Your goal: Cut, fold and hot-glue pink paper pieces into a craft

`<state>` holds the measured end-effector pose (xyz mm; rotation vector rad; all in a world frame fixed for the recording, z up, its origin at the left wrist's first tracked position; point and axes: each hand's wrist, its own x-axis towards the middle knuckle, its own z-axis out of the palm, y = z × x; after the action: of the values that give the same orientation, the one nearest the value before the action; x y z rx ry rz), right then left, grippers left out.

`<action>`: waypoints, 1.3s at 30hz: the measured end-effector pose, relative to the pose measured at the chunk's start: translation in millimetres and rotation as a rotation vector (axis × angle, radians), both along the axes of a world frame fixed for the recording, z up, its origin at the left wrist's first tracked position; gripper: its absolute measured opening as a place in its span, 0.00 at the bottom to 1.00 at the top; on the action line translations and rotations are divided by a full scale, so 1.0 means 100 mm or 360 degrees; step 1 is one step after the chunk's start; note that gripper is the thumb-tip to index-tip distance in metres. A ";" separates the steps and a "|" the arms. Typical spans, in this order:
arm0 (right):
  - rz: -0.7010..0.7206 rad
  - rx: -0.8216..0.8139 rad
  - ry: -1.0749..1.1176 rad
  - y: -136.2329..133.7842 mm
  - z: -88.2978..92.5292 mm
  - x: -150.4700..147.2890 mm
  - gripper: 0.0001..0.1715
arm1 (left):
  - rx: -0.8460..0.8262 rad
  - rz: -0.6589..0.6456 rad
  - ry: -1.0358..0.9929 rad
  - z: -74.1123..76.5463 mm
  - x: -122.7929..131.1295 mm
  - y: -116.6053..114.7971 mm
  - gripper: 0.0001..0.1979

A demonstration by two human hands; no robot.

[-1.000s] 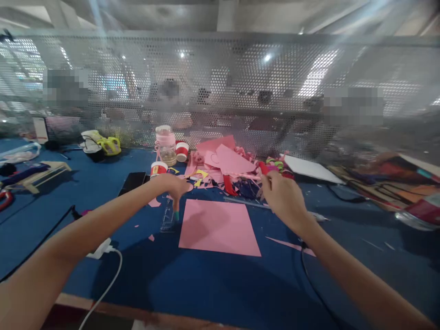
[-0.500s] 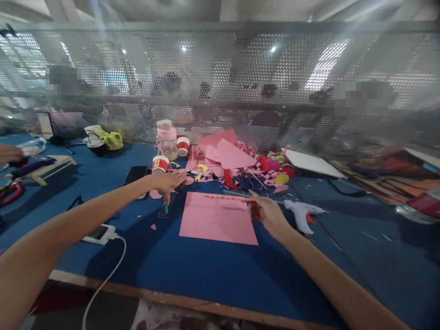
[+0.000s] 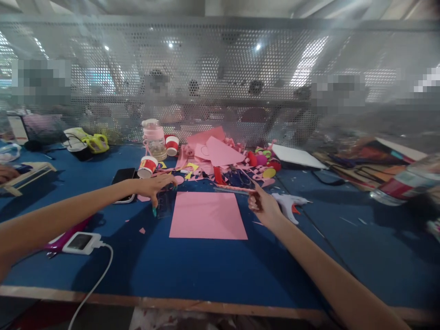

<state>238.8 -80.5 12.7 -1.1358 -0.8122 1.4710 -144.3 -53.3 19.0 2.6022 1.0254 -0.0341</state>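
Grip of right hand pinching pink stick, one end hidden; left hand spread, clear plastic piece indistinct.

a perforated metal screen stands along the back. before it is a clear drink bottle with a pink collar, a red-and-white paper cup just beside it and a second paper cup in front. a dark phone lies near. at the far right sits a clear bottle with a red label; at the left, a small wooden stand.
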 end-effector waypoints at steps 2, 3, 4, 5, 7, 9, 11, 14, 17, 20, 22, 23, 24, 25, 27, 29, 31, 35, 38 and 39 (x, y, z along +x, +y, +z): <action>-0.0028 -0.0017 0.0003 0.01 -0.01 0.01 0.23 | -0.0051 -0.0084 -0.0035 -0.04 -0.07 0.02 0.38; -0.0041 -0.0026 0.0006 0.01 -0.02 0.01 0.23 | -0.0070 -0.0093 -0.0047 -0.07 -0.09 0.04 0.39; -0.0053 -0.0037 0.0010 0.01 -0.02 0.01 0.23 | -0.0080 -0.0084 -0.0054 -0.10 -0.11 0.06 0.39; -0.0066 -0.0051 0.0015 0.01 -0.02 0.01 0.23 | -0.0080 -0.0073 -0.0059 -0.13 -0.12 0.08 0.39; -0.0097 -0.0084 0.0019 0.01 -0.02 0.01 0.23 | -0.0070 -0.0076 -0.0065 -0.16 -0.11 0.12 0.38; -0.0133 -0.0129 0.0009 0.00 -0.02 0.02 0.23 | -0.0058 -0.0112 -0.0083 -0.15 -0.07 0.13 0.35; -0.0166 -0.0178 -0.0009 -0.01 -0.01 0.02 0.22 | -0.0043 -0.0155 -0.0121 -0.09 -0.03 0.14 0.29; -0.0198 -0.0228 -0.0020 -0.01 0.01 0.02 0.23 | 0.0016 -0.0159 -0.0197 0.05 0.03 0.13 0.22; -0.0213 -0.0242 -0.0008 -0.01 0.02 0.00 0.23 | 0.0146 -0.0115 -0.0286 0.19 0.17 0.11 0.20; -0.0252 -0.0204 0.0032 -0.01 0.00 0.00 0.21 | 0.0330 -0.0180 -0.0472 0.26 0.49 0.02 0.18; -0.0275 -0.0171 0.0068 -0.01 -0.01 0.00 0.21 | 0.0358 -0.0318 -0.0475 0.26 0.78 -0.08 0.17; -0.0273 -0.0164 0.0085 -0.01 -0.01 0.00 0.21 | 0.0386 -0.0401 -0.0435 0.25 0.94 -0.14 0.17; -0.0262 -0.0161 0.0103 -0.02 -0.02 0.00 0.21 | 0.0417 -0.0458 -0.0388 0.22 1.08 -0.20 0.17; -0.0244 -0.0161 0.0121 -0.03 -0.02 -0.01 0.21 | 0.0420 -0.0482 -0.0366 0.18 1.22 -0.27 0.16; -0.0201 -0.0168 0.0150 -0.03 -0.02 -0.01 0.21 | 0.0444 -0.0458 -0.0323 0.07 1.42 -0.40 0.19; -0.0165 -0.0187 0.0168 -0.04 -0.02 -0.01 0.21 | 0.0487 -0.0340 -0.0310 -0.07 1.52 -0.50 0.27; -0.0129 -0.0216 0.0185 -0.04 -0.02 -0.01 0.21 | 0.0563 -0.0044 -0.0303 -0.20 1.52 -0.56 0.34; -0.0050 -0.0245 0.0229 -0.07 -0.02 -0.04 0.22 | 0.0619 0.0520 -0.0249 -0.30 1.35 -0.55 0.41; -0.0002 -0.0258 0.0268 -0.11 -0.03 -0.09 0.22 | 0.0628 0.0856 -0.0114 -0.27 1.15 -0.46 0.46; 0.0010 -0.0267 0.0279 -0.12 -0.03 -0.11 0.22 | 0.0600 0.0887 -0.0069 -0.26 1.08 -0.43 0.46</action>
<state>228.2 -92.8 9.7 -1.1094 -0.5804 1.6424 -36.1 -96.6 -7.1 2.5025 1.8498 0.3817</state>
